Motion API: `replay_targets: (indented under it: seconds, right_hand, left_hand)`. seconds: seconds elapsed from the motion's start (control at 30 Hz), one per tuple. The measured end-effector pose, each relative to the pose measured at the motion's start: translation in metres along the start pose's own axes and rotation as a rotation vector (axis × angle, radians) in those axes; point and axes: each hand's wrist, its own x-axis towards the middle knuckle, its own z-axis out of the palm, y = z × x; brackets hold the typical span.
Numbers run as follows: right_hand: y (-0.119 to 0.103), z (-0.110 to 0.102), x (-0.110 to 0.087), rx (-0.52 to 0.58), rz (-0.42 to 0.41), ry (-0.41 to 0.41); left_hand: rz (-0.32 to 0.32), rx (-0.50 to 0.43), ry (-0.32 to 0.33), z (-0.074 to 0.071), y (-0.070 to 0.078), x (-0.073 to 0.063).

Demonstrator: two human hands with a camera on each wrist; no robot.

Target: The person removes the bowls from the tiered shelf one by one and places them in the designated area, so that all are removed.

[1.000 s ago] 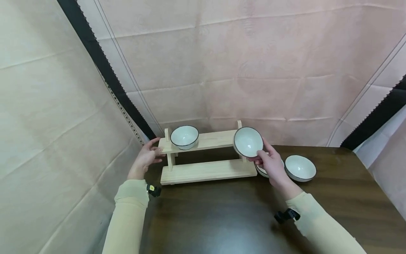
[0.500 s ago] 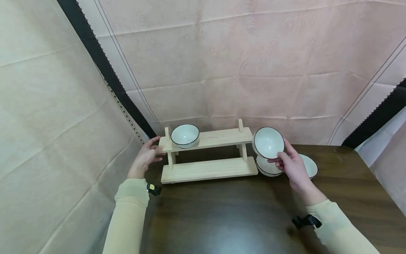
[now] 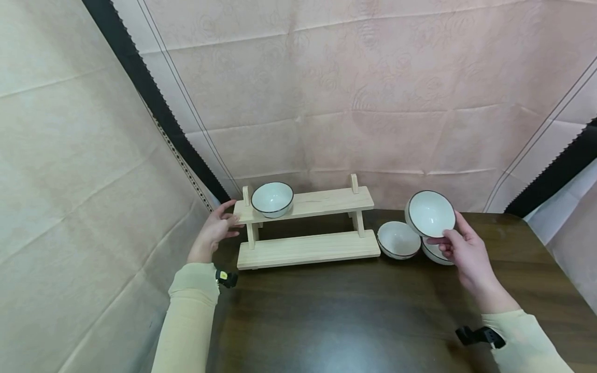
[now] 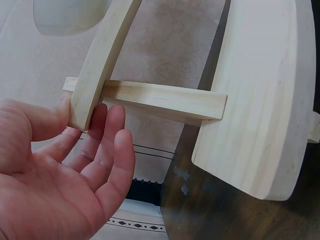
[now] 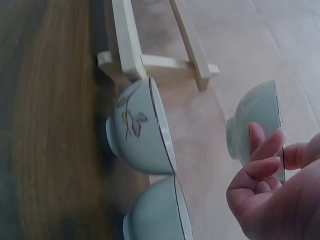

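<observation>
A small two-tier wooden shelf rack [image 3: 322, 203] stands toward the back of the table. My left hand [image 3: 216, 233] holds the left end of its upper board; in the left wrist view the thumb lies over the board [image 4: 95, 75] and fingers curl below. One white bowl with a dark rim [image 3: 272, 199] sits on the upper board near that end. My right hand [image 3: 470, 259] pinches another white bowl [image 3: 431, 213] by its rim, raised and tilted toward me. Below it, two bowls sit side by side on the table: the left one [image 3: 398, 240] and the right one [image 3: 436, 254], partly hidden.
The dark wooden table [image 3: 317, 321] reaches forward from the rack. A pale fabric wall [image 3: 373, 103] rises behind it, and another fabric panel [image 3: 93, 207] stands close on the left. In the right wrist view, a bowl with a painted flower branch [image 5: 142, 130] stands near the rack's end.
My right hand has carried its bowl right, away from the rack's right end, past the left table bowl to above the right one. My left hand has stayed on the rack.
</observation>
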Motion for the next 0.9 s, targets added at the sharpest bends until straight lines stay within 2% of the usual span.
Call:
replay_targets:
  seconds: [0.33,0.5,0.9]
  right_hand:
    - [0.001,-0.032,-0.011,-0.012,0.025,0.032]
    - [0.001,-0.044,-0.016,0.017,0.048,0.046]
    - [0.007,-0.069,-0.021,0.036,0.068,0.103]
  left_hand:
    - [-0.009,-0.026,-0.008,0.004,0.002,0.001]
    - [-0.008,-0.024,-0.006,0.006,0.002,0.001]
    - [-0.001,-0.012,-0.007,0.0,-0.003,0.002]
